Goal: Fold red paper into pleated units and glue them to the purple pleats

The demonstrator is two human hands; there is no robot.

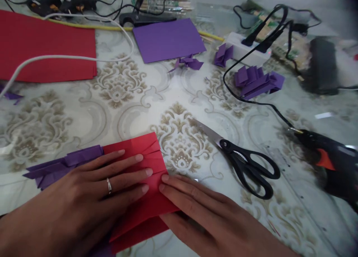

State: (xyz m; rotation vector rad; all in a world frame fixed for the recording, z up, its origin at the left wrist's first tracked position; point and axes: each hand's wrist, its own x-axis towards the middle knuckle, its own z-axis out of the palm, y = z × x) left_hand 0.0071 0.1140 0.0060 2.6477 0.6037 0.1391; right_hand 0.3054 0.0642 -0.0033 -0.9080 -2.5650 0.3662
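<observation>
A folded piece of red paper [152, 197] lies on the patterned tablecloth in front of me, with crease lines near its top right corner. My left hand [92, 190], a ring on one finger, rests flat across it with the fingers stretched out. At the paper's right edge, my right hand [201, 208] pinches it, fingers on top and thumb at the lower fold. Folded purple paper [84, 156] sticks out beyond my left hand. To the right of the red paper lie black-handled scissors [240, 152], their blades slightly apart.
Red sheets [50, 48] are stacked at the back left, crossed by a white cable [69, 57]. A purple sheet [170, 40] and folded purple pieces [258, 81] lie farther back. A corded glue gun [330, 160] is at right, near a white power strip [246, 48].
</observation>
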